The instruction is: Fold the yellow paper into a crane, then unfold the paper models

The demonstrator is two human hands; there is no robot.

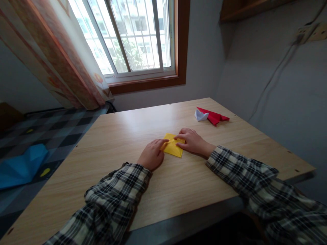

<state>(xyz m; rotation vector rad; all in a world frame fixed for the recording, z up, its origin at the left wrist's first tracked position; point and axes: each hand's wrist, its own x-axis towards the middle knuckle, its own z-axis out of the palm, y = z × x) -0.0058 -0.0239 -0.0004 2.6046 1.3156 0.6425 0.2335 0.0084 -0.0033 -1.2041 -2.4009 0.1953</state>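
A: Nearest my lens, two plaid sleeves (112, 200) run out over the desk (122, 136). Which hand does what?

B: Left hand (152, 154): lying half-curled on the wood, its fingertips (161, 144) pressing the left edge of the yellow paper (173, 148). Right hand (192, 141): laid flat over the paper's upper right part, fingers (180, 137) close together and pinning a fold down. Neither hand lifts the sheet; both hold it against the desk.

A: Where does the paper lie, and how far along is the folding?

B: It lies flat near the middle of the desk, between my two hands. As I judge it, it is already folded into a small, several-layered shape, yet it remains flat and shows no finished form; further creases appear to be left. How many layers it has, I cannot tell.

A: And beyond the hands?

B: Well apart, toward the far right corner, a red folded paper (214, 116) lies touching a small white folded paper (201, 115); both look complete. Left of the desk, a blue folded sheet (21, 166) rests on a checked cover (58, 132). Behind: a curtain (58, 58) and a barred window (133, 37).
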